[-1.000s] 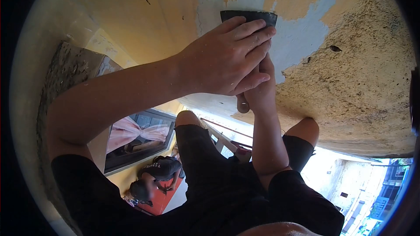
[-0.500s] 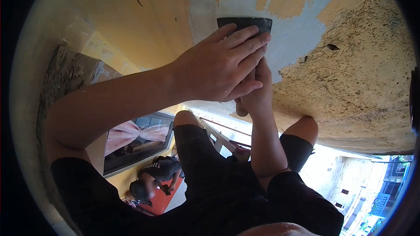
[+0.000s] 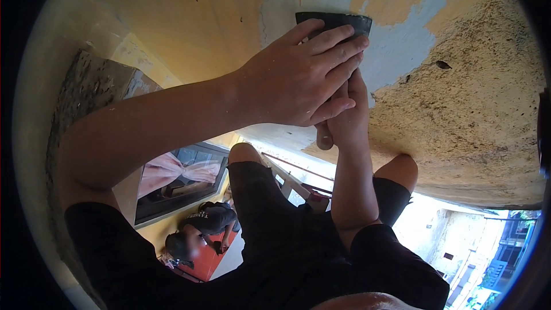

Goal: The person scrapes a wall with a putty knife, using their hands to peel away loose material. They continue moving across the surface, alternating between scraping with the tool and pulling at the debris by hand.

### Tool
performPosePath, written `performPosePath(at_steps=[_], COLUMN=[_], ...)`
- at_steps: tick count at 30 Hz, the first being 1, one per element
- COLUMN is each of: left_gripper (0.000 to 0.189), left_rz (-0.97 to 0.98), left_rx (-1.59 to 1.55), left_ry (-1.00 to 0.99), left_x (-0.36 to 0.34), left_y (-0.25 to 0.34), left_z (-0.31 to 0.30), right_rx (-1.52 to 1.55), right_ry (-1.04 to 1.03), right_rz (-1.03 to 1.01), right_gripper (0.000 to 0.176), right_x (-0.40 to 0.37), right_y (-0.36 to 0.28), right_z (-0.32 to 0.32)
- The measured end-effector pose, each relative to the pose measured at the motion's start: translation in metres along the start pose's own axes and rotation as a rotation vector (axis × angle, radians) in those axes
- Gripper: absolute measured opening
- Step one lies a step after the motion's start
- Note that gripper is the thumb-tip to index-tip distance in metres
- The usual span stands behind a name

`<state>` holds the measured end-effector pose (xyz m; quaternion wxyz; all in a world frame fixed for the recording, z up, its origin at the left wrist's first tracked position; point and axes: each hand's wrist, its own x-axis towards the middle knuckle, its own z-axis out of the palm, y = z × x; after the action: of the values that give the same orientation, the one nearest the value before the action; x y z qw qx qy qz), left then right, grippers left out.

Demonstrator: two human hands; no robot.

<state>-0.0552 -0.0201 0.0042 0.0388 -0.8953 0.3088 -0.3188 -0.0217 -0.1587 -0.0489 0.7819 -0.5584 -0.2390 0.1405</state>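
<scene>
A scraper with a wide dark blade (image 3: pixel 363 24) rests against a wall (image 3: pixel 224 34) of peeling yellow paint. My left hand (image 3: pixel 307 77) lies across the scraper, its fingers stretched out and spread over the blade, its thumb across my right hand. Beneath it, my right hand (image 3: pixel 351 117) is wrapped round the scraper's handle, and the handle's rounded brown end (image 3: pixel 325 139) shows below. My left hand hides most of the right fingers and part of the blade. Bare pale-blue paint (image 3: pixel 399 46) surrounds the blade's right side.
Rough, crumbling plaster (image 3: pixel 459 109) spreads to the right. A stained ledge (image 3: pixel 100 80) juts out at left. Below are my knees (image 3: pixel 245 154), a window (image 3: pixel 183 181) with a pink curtain, and another person (image 3: pixel 212 221) bent over a red surface (image 3: pixel 217 261).
Both hands and the scraper have shifted slightly up and right in the view. The wall's marks have also shifted rightward. My hold looks the same.
</scene>
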Motion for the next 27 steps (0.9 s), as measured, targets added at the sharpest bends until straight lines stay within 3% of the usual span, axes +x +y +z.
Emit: performPosePath(at_steps=[5, 10, 11, 14, 27], left_gripper=[0.057, 0.059, 0.059, 0.061, 0.065], left_rz=[0.016, 0.007, 0.006, 0.007, 0.019], left_rx=[0.018, -0.013, -0.015, -0.045, -0.021], left_ry=[0.083, -0.012, -0.011, -0.097, -0.058], left_x=[0.005, 0.001, 0.0, -0.004, -0.002], left_y=[-0.006, 0.003, 0.005, 0.009, -0.002], left_z=[-0.004, -0.008, -0.007, -0.001, 0.002], right_rx=[-0.116, -0.201, -0.05, -0.143, -0.077], right_ry=[0.024, 0.098, 0.166, 0.061, 0.015], right_rz=[-0.142, -0.21, -0.167, -0.083, 0.056], right_gripper=[0.034, 0.034, 0.036, 0.037, 0.036], right_x=[0.011, -0.002, -0.004, -0.01, 0.001], right_y=[-0.007, 0.006, 0.009, 0.015, -0.006], right_z=[0.001, 0.003, 0.01, -0.005, -0.001])
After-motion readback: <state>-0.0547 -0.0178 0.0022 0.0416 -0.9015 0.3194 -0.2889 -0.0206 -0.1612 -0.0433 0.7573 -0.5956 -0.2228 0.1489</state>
